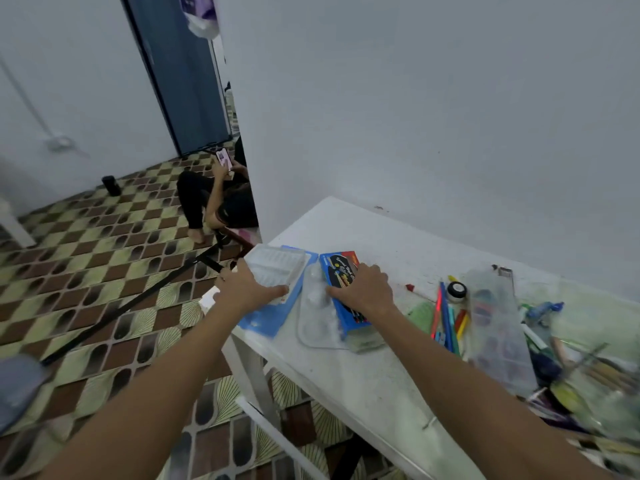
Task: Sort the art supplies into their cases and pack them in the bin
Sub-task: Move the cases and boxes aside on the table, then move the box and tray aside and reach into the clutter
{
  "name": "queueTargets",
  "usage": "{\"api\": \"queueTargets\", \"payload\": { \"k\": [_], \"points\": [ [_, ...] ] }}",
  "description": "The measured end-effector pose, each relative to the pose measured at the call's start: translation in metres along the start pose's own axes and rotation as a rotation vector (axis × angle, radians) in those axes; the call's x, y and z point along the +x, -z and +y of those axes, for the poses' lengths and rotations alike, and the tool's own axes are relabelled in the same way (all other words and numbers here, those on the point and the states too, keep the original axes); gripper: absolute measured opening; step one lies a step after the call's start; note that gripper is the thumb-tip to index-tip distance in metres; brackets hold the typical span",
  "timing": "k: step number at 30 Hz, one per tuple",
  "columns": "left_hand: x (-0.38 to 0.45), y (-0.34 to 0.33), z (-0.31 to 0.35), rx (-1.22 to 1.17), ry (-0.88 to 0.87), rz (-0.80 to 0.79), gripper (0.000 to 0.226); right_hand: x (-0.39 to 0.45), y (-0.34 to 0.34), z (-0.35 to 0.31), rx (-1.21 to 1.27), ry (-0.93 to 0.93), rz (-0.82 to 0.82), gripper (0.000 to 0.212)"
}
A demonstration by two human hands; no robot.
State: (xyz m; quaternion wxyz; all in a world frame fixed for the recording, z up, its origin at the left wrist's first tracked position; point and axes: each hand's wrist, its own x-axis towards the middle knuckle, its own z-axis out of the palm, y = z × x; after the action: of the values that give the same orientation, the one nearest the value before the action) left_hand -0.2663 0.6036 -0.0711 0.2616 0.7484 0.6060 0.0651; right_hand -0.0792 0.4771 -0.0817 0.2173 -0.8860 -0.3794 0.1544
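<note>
My left hand (247, 289) grips the near edge of a clear ribbed plastic tray (275, 266) that lies on a blue card (268, 315) at the table's left end. My right hand (365, 289) holds a blue box of colour pens (348, 311), thumb on its left side. A clear plastic palette (317, 318) lies between the two hands, partly under the box. Loose coloured pens (448, 322) lie to the right. No bin shows in the head view.
White table (363, 382) stands against the wall. A long clear paint case (495, 327), a small round jar (456, 292) and a blurred heap of brushes and supplies (585, 368) fill its right side. A person sits on the patterned floor (104, 271) beyond the left edge.
</note>
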Motion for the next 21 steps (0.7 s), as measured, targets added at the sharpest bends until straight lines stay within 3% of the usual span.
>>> {"api": "queueTargets", "payload": {
  "k": [7,11,17,21],
  "points": [
    [-0.004,-0.027,0.002,0.121,-0.055,-0.021,0.104,-0.01,-0.024,-0.006,-0.135,-0.044,0.017,0.125],
    [0.004,-0.028,0.011,0.098,-0.082,-0.014,0.103,0.0,-0.023,-0.004,-0.139,-0.095,0.113,0.12],
    [0.014,-0.032,0.024,0.137,-0.076,-0.024,0.123,0.012,-0.007,-0.002,-0.105,-0.127,0.059,0.117],
    [0.003,-0.034,0.051,0.18,-0.243,0.054,0.1,-0.006,0.026,0.014,-0.021,-0.079,0.09,0.096]
  ]
}}
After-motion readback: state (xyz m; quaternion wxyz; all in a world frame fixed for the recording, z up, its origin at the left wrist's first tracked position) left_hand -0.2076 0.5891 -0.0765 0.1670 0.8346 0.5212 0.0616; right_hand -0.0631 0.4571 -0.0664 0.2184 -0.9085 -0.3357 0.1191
